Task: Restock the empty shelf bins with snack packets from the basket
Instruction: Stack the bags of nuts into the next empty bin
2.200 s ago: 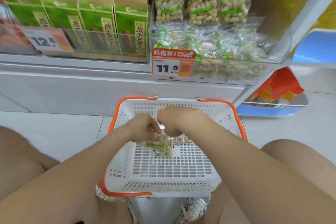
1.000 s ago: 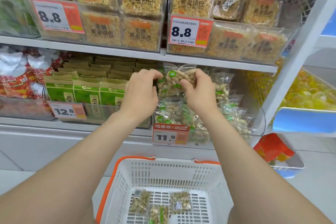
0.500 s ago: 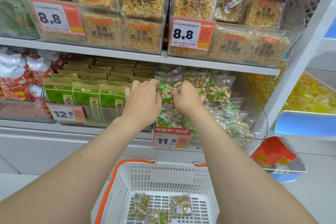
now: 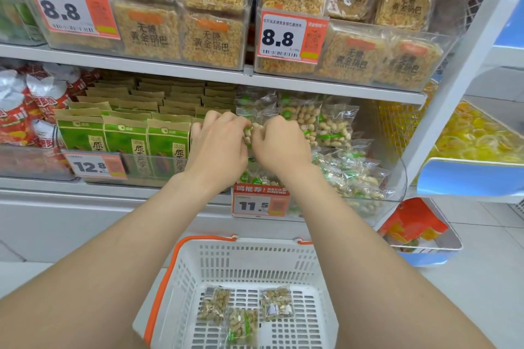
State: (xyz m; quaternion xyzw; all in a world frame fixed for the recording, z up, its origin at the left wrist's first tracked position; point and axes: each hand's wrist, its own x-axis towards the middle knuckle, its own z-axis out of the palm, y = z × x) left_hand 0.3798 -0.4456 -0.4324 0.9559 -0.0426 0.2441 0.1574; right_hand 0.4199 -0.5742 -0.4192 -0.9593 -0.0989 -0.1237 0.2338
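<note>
Peanut packet [image 4: 249, 134]: pinched between left hand [image 4: 218, 150] and right hand [image 4: 280, 147], fingers curled on it, inside the clear shelf bin [image 4: 377, 208]. Visible strip runs upright; rest hidden. Below the grip, white basket [image 4: 255, 263] holds three flat packets [image 4: 243, 326].

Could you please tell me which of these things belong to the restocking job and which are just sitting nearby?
Job: left hand, right hand, both gripping one peanut packet; clear peanut bin; white basket; three packets in it.
Nearby: green seed packs; rice crust packs; red bags; yellow sweets.
</note>
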